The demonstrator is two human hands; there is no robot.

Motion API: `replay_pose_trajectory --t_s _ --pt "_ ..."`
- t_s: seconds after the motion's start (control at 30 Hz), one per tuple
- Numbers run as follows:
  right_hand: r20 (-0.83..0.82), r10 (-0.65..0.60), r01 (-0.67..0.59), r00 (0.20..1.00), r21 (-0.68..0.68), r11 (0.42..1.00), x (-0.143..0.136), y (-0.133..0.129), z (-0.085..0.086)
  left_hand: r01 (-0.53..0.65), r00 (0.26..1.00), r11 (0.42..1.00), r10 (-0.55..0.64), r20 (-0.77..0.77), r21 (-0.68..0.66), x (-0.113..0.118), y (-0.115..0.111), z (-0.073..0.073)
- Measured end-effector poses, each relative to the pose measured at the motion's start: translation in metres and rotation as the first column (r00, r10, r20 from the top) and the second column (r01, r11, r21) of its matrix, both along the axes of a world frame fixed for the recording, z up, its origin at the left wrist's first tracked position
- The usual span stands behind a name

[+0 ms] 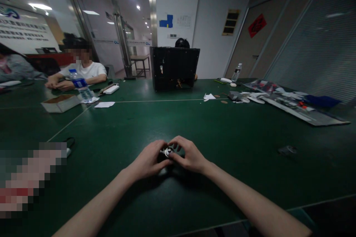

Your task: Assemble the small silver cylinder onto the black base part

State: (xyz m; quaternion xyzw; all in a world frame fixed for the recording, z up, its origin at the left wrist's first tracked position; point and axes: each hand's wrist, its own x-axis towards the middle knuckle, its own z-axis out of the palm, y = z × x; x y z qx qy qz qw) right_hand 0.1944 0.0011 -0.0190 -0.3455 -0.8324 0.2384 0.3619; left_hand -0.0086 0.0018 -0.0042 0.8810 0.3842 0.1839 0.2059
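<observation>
Close together over the green table (125, 200), both hands curl around a small round metal part (168, 151) with a silvery rim and a dark centre. My left hand (151, 158) grips it from the left, thumb below and fingers above. From the right, my right hand (190, 154) has its thumb on the part's front edge and its fingers bent over the top. The fingers hide much of the part, so its exact kind cannot be made out.
A black metal box (175, 67) stands at the table's far side. To the left are a water bottle (81, 86), an open carton (60, 103) and a seated person (83, 68). On the right lie a small dark object (287, 150) and a cluttered board (303, 113).
</observation>
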Motion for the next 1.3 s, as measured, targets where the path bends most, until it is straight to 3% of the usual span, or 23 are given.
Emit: replay_pose_trajectory --t_s 0.47,0.73,0.93,1.17,1.3 --pt "0.071 0.042 -0.043 0.997 0.019 0.999 -0.001 0.001 -0.004 0.002 0.998 1.000 -0.001 0.060 -0.017 -0.001 0.005 -0.008" --pt "0.098 0.086 -0.088 0.991 0.009 0.996 0.003 0.003 -0.001 -0.037 0.983 0.968 0.080 0.166 -0.247 -0.001 0.006 -0.001" --pt "0.062 0.086 -0.085 0.994 -0.022 0.996 0.001 0.005 -0.010 0.023 0.957 0.916 0.096 0.273 -0.400 -0.001 0.007 0.000" --pt "-0.055 -0.006 -0.004 0.998 -0.187 0.982 -0.004 0.003 -0.009 0.021 0.933 0.886 0.149 0.329 -0.462 0.002 0.004 -0.004" --pt "-0.216 -0.066 -0.029 0.974 -0.410 0.912 -0.007 0.007 -0.015 0.017 0.934 0.902 0.140 0.329 -0.432 0.001 0.009 -0.007"
